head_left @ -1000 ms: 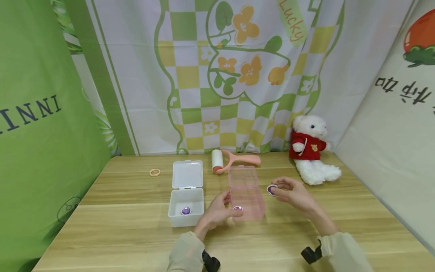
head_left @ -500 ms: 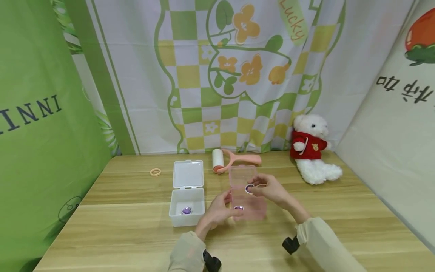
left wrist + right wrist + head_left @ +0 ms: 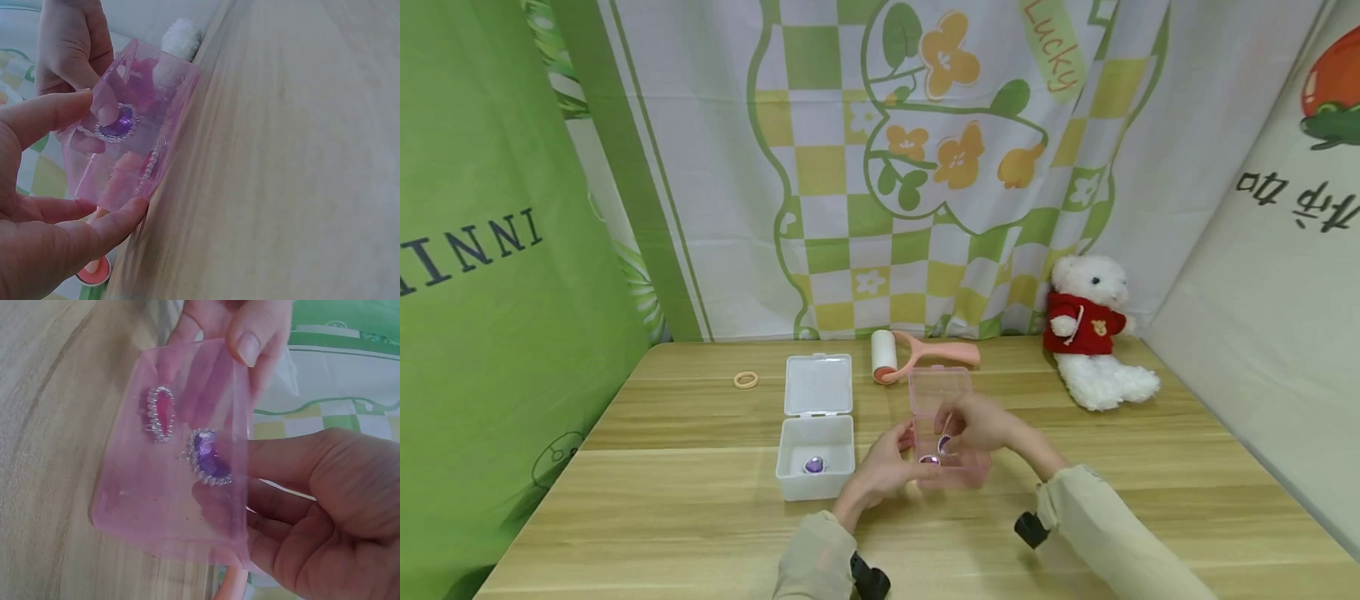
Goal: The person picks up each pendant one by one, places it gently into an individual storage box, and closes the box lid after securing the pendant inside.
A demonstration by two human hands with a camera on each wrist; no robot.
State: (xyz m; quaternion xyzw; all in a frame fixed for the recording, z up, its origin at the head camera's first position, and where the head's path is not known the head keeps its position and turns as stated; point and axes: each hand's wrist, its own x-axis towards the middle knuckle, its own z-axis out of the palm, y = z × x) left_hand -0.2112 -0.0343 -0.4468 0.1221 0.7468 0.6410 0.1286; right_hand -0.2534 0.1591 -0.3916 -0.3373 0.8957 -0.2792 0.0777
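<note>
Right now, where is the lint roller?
In the head view, the lint roller lies just right of centre, far back on the table, behind the pink box and right of the white box.

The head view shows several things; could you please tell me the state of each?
White box: lid open, gem inside.
Pink box: lid open, gripped by left hand.
Raised gem: pinched by right hand.
Other gem: inside pink box.
Roller: lying down.
Ring: lying flat.
Bear: sitting upright.
</note>
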